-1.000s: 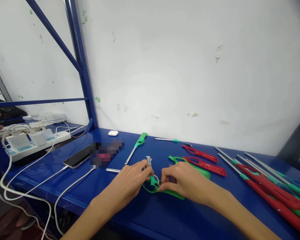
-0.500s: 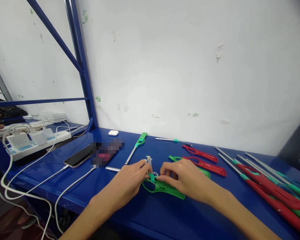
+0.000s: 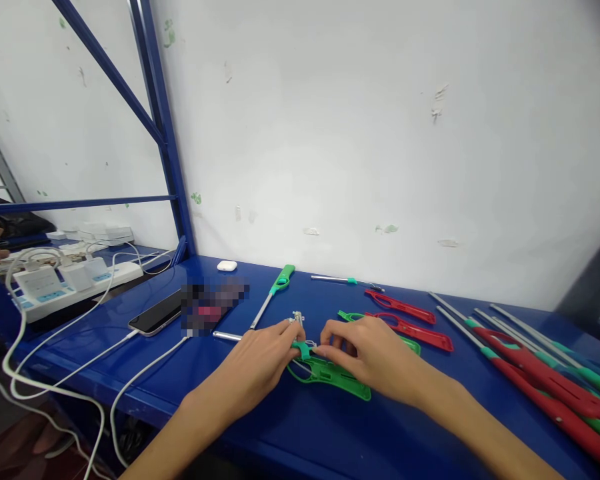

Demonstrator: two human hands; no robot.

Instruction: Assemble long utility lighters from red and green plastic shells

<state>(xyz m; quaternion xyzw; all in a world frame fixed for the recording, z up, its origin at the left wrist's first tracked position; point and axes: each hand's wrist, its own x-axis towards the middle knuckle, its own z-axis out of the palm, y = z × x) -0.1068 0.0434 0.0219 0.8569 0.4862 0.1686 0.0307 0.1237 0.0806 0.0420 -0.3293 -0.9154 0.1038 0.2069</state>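
My left hand is closed around a lighter's metal tube, which sticks out to its left. At its fingertips shows a teal plastic piece, with a small metal fitting just behind. My right hand is closed in a pinch beside the teal piece, close to a thin pale wire; what lies between its fingertips is hidden. Below both hands lies an open green lighter handle half. Another green handle half is partly covered by my right hand.
Two red handle halves lie behind my right hand. Several long lighters are piled at the right. Further back are a green lighter and a loose tube. Phones with cables and a power strip occupy the left.
The teal piece has tilted and shifted slightly between my fingers, and the tube has moved a little to the right. My right fingertips have moved slightly nearer to the teal piece.
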